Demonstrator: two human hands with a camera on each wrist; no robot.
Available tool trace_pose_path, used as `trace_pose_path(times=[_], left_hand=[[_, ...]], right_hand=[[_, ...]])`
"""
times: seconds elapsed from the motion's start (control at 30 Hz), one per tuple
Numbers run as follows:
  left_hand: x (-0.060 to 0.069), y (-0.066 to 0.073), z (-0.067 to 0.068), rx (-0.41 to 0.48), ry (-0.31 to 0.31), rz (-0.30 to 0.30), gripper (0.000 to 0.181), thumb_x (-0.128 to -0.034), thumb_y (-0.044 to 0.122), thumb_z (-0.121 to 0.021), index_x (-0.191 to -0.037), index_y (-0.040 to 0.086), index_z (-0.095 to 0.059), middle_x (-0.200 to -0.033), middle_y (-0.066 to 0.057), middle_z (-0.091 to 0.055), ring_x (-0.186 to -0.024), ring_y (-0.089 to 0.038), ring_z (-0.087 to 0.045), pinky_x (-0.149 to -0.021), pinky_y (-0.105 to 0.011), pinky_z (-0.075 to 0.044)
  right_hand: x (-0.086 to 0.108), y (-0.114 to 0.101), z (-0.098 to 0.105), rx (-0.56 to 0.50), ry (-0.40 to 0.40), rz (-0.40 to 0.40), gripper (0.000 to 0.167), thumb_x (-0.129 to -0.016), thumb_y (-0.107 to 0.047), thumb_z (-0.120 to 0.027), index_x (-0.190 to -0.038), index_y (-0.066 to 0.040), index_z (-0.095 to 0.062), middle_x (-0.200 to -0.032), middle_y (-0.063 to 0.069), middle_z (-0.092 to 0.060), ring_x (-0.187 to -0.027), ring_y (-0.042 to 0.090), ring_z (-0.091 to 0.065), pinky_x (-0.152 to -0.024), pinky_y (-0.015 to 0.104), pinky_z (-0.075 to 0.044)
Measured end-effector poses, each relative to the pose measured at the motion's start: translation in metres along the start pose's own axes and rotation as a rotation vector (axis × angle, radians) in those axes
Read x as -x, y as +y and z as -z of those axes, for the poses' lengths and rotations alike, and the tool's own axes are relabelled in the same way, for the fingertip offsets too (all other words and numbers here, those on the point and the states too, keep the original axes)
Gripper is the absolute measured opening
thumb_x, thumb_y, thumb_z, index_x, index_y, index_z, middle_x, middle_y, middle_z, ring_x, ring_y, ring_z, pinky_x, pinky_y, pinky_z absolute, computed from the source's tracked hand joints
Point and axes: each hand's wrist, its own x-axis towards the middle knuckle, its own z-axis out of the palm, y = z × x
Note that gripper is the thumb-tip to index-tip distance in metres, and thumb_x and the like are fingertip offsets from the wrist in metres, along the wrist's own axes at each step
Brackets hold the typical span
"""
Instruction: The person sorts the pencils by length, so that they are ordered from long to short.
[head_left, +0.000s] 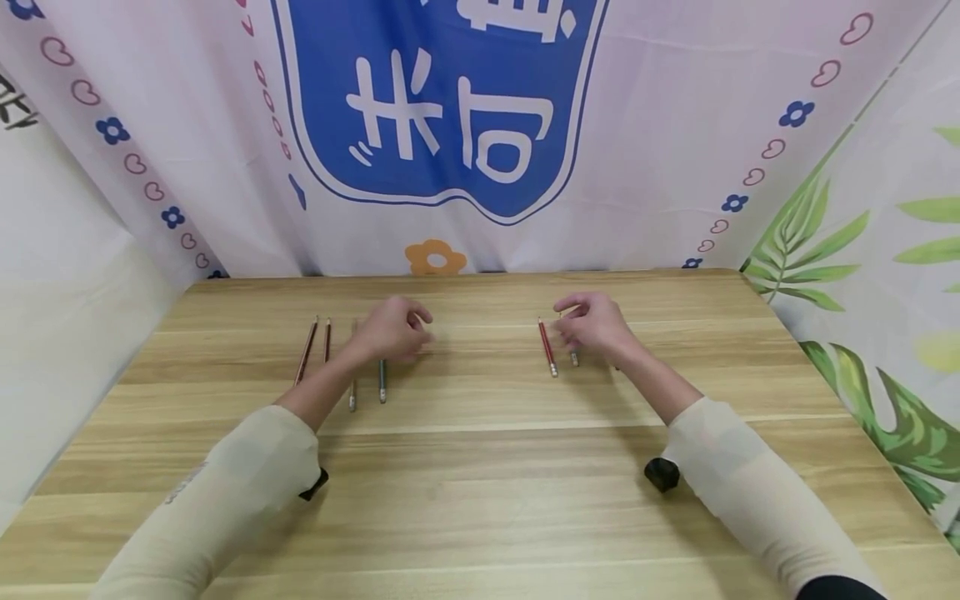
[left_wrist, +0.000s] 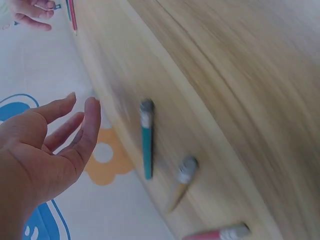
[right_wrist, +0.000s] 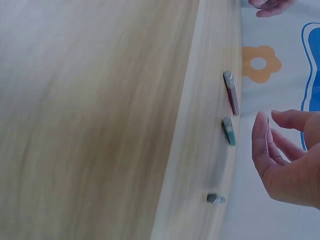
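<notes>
My left hand (head_left: 393,327) hovers over the right end of a row of several pencils, its fingers bent loosely around nothing. In that row lie a teal pencil (left_wrist: 147,150), a tan pencil (left_wrist: 182,182) and a red pencil (left_wrist: 212,235). On the other side, my right hand (head_left: 592,323) is above a second group, thumb and fingertips close together with nothing visible between them. A red pencil (head_left: 547,346) lies just left of it. Under the hand, a teal pencil (right_wrist: 229,132) is partly covered in the head view; a third pencil (right_wrist: 216,198) shows mainly its eraser end.
The wooden table (head_left: 465,500) ends at a hanging cloth (head_left: 637,192) with a blue emblem. Two dark reddish pencils (head_left: 306,350) lie at the far left of the left row. A leaf-patterned cloth (head_left: 900,333) borders the right side.
</notes>
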Motion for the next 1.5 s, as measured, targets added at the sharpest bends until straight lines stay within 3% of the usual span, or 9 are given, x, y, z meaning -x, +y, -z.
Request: trace_pose_path(times=[0.43,0.77,1.17,1.5], left_hand=[[-0.02,0.03,-0.033,0.1,-0.064,-0.047,0.032,-0.0946,0.0,-0.07,-0.123,-0.013,-0.064,-0.094,-0.018,-0.069,-0.078,-0.03,-0.072,-0.068,-0.033,-0.066],[-0.035,0.046,-0.064,0.1,-0.082,-0.096,0.025,-0.0913,-0.005,-0.067,-0.115,-0.014,-0.066,-0.084,-0.017,-0.069,-0.065,-0.022,-0.067,-0.061,-0.032,-0.064],[-0.056,0.07,-0.097,0.11,-0.057,-0.033,0.033,-0.0916,-0.003,-0.071,-0.123,-0.01,-0.064,-0.089,-0.013,-0.068,-0.067,-0.021,-0.067,-0.059,-0.027,-0.063],[-0.072,0.089,-0.12,0.014,0.027,0.021,0.042,-0.0903,0.004,-0.077,-0.128,-0.01,-0.063,-0.098,-0.02,-0.073,-0.052,-0.01,-0.058,-0.05,-0.016,-0.049]], right_hand=[[0.004,0.012,0.02,0.038,0.018,-0.001,0.038,-0.096,0.006,-0.066,-0.131,0.016,-0.057,-0.108,0.032,-0.068,-0.073,0.019,-0.069,-0.069,0.032,-0.066],[0.005,0.019,0.032,0.052,0.03,-0.005,0.038,-0.095,0.006,-0.065,-0.131,0.016,-0.056,-0.105,0.029,-0.067,-0.072,0.02,-0.07,-0.065,0.031,-0.066],[0.003,0.021,0.028,0.068,0.027,-0.005,0.037,-0.095,0.008,-0.066,-0.13,0.017,-0.057,-0.1,0.027,-0.07,-0.068,0.016,-0.069,-0.062,0.027,-0.065],[-0.002,0.021,0.023,0.053,0.018,-0.005,0.038,-0.094,0.009,-0.066,-0.129,0.018,-0.058,-0.104,0.031,-0.069,-0.066,0.017,-0.071,-0.065,0.03,-0.066]])
